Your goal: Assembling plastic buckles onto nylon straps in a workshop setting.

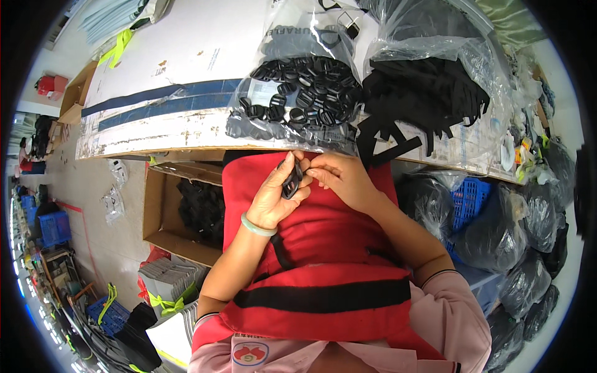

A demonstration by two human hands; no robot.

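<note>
**Both hands working a black buckle over a red apron**

Nearest in, the red apron (323, 248) with its black stripe is covering the person's lap, and both forearms are rising over it from the pink sleeves. The left hand (272, 198), a pale green bangle (257, 226) on its wrist, is curling around a black plastic buckle (291, 181), thumb and fingers gripping it upright at the middle of the scene. The right hand (341, 177) is meeting it from the right, its fingertips pinching at the buckle's top edge, touching the left hand's fingers; whether a strap is caught between them is too small to tell.

Down at the left, an open cardboard box (163, 214) is sitting on the floor, holding a dark heap of black parts. At the right, black plastic sacks (535, 230) are crowding around a blue crate (471, 198).

Farther off, the worktable (186, 68) is stretching across, its near edge just beyond the hands. On it, a clear bag of black buckles (305, 93) is lying straight ahead, and a clear bag of black webbing straps (429, 87) is lying just beside it on the right.
</note>
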